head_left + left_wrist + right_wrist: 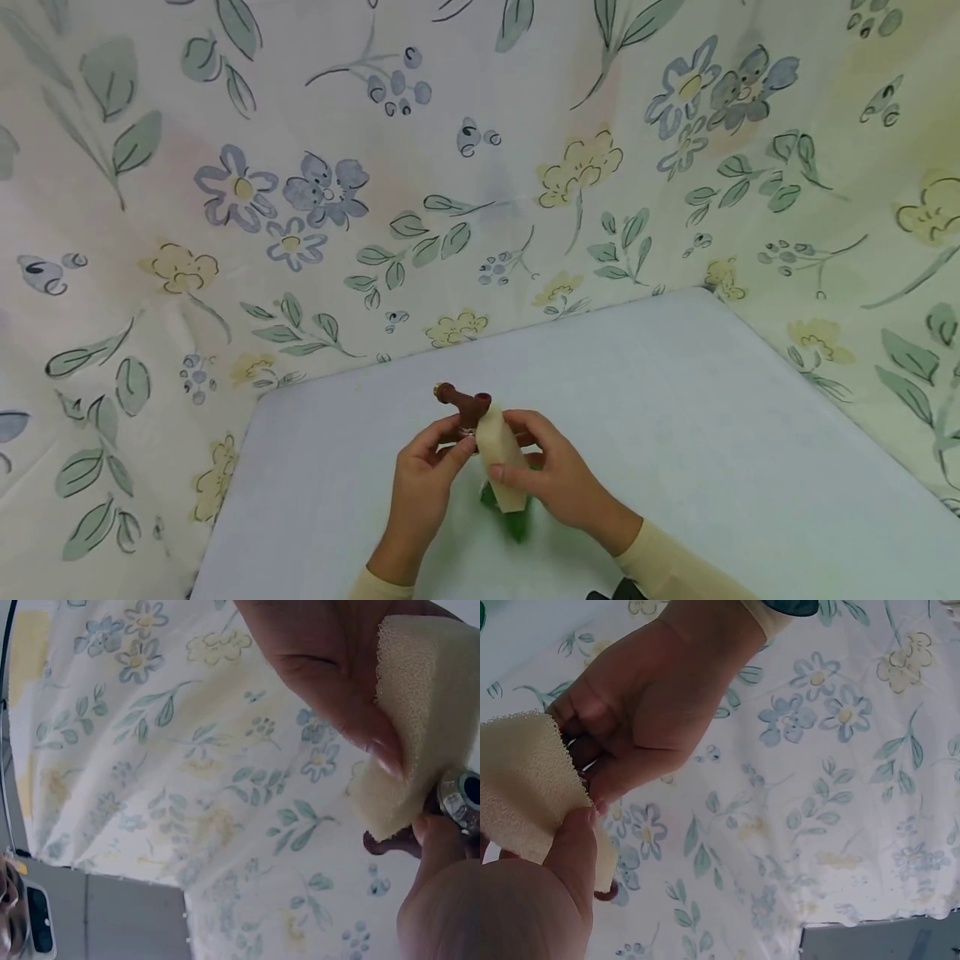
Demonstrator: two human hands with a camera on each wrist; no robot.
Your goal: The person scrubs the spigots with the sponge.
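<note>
Over the table, my left hand (422,483) grips a reddish-brown pipe-shaped piece (471,407) with a gold-rimmed side end. My right hand (558,475) pinches a cream sponge (498,450) between thumb and fingers, held against the brown piece. In the left wrist view, a silvery ring (456,799) with a dark opening shows on that piece beside my left thumb. The sponge (525,780) hides most of the piece in the right wrist view. Beneath the sponge, something green (516,525) shows, partly covered; whether it is held or lying on the table I cannot tell.
Both hands are above a white tabletop (360,467). Floral fabric (450,183) hangs behind it and along both sides. A black object (626,590) juts in at the bottom edge, by the right sleeve.
</note>
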